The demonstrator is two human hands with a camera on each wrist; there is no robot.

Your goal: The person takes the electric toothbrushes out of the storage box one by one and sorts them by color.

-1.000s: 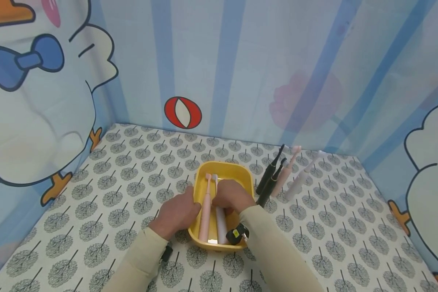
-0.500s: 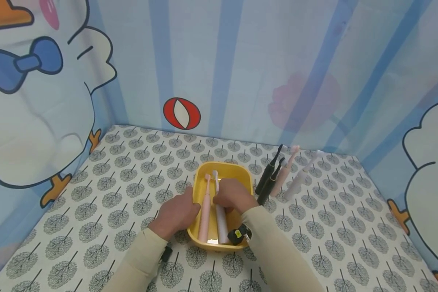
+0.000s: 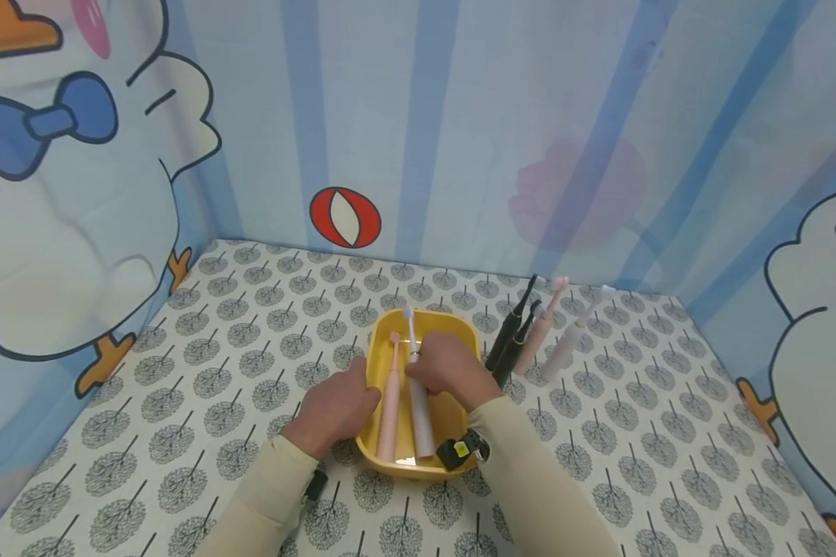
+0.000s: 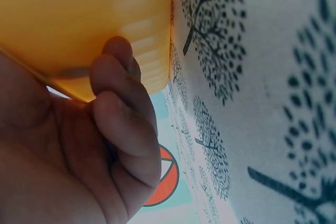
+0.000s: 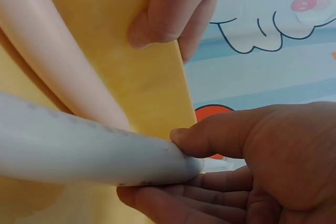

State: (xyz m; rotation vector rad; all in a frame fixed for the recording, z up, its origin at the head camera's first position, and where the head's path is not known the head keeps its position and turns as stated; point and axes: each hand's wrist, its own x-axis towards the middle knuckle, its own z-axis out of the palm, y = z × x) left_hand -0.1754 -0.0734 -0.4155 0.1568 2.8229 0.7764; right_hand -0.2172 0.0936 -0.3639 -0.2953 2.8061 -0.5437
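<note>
White, slim, cylindrical plastic electric toothbrush (image 3: 420, 418): found inside yellow, rounded-rectangular plastic tray (image 3: 460, 326), pinched by right hand (image 3: 449, 367). Raised in last half second, with head now overlapping far rim; judged as lifting begun. Observed left hand (image 3: 337, 408) clamped on tray's left wall; noted slim, pale pink plastic toothbrush (image 3: 389, 410) alongside, unmoved.

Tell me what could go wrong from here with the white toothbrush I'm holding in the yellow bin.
The right hand pinches the white toothbrush near the top of its handle, so the far end might swing into the pink toothbrush beside it. The two black toothbrushes, just right of the bin, could get bumped. If the left hand loosens on the yellow bin, the bin might shift.
</note>
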